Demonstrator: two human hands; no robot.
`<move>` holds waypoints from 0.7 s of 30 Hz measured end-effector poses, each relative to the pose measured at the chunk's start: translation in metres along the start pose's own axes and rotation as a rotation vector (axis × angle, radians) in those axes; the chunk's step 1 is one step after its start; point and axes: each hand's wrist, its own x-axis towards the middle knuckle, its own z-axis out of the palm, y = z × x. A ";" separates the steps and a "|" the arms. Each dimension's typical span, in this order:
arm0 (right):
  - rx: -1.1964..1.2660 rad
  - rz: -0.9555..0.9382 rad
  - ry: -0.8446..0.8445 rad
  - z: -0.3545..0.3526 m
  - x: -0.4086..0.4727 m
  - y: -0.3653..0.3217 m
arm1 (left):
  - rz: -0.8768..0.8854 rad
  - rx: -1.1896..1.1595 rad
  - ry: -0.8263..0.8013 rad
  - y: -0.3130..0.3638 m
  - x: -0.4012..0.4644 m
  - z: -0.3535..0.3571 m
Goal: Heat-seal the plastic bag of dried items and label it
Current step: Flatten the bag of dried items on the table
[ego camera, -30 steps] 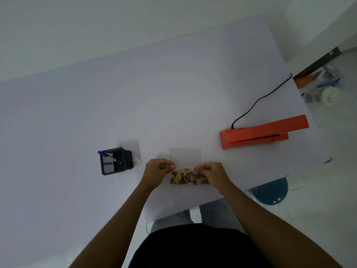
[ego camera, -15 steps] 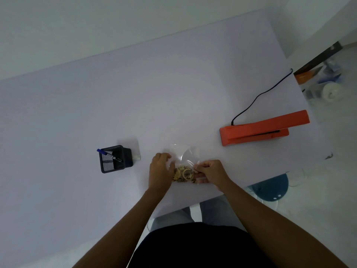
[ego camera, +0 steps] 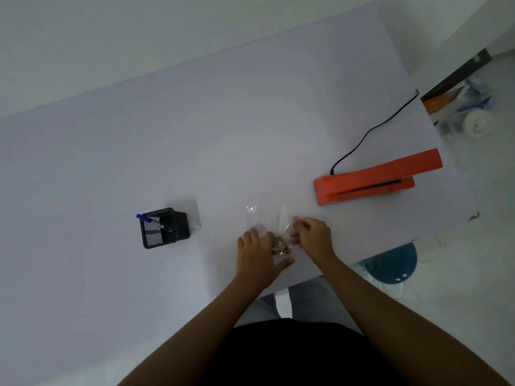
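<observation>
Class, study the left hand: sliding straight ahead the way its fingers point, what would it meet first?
Likely the clear, unfilled top of the plastic bag just beyond the left hand; past that, only table, though height is unclear.

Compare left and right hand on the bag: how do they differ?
Pose: the left hand lies fairly flat, fingers extended; the right hand has its fingers curled.
Contact: the left hand rests on the plastic bag beside the dried items; the right hand pinches the bag's right edge.
Shared: both touch the bag, which lies on the table, apart from the orange heat sealer.
</observation>
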 end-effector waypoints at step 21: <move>0.413 0.029 -0.221 -0.006 0.024 -0.028 | -0.026 0.129 -0.398 0.033 0.012 -0.012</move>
